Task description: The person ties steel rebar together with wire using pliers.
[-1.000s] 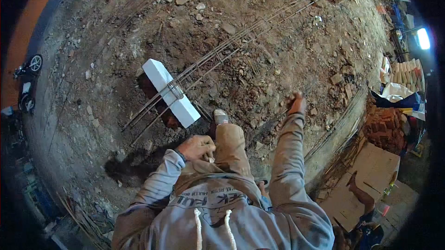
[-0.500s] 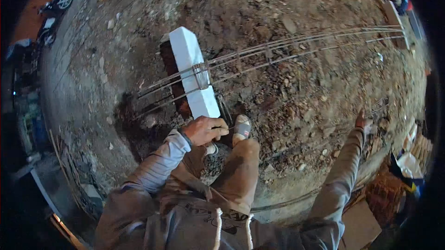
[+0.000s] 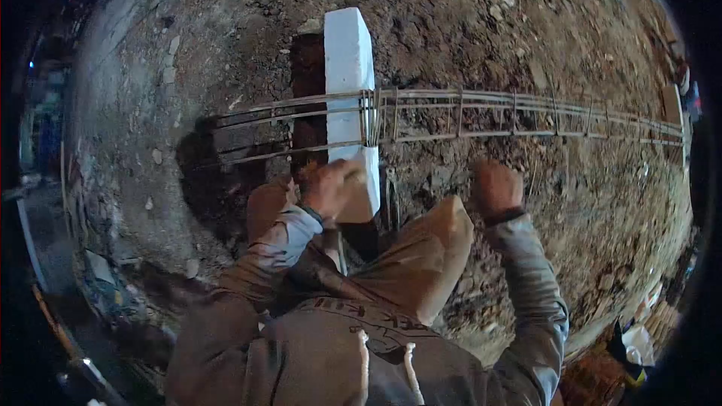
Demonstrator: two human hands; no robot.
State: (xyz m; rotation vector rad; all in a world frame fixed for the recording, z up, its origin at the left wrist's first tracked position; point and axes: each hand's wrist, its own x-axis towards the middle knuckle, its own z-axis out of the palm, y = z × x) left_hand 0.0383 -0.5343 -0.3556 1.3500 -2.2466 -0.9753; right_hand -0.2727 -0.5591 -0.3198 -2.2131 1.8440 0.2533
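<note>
A long white block lies on the dirt with a steel rebar cage resting across it. Several wire stirrups are bunched together on the bars over the block. My left hand is at the block's near end, fingers curled and slightly blurred; whatever they hold is hidden. Off to the right, just below the cage, my right hand is closed like a fist above the soil. Its fingertips are smeared, and I cannot make out anything in them. My knees are bent beneath both hands.
The cage's far end rests on another pale block at the right. Rough soil with stones surrounds the bars. A dark hollow or shadow runs along the white block's left side. Planks lie at lower right.
My right hand has come in from the far right to near the cage. My left hand has shifted up slightly over the block's near end. The view has turned, and my knees sit lower.
</note>
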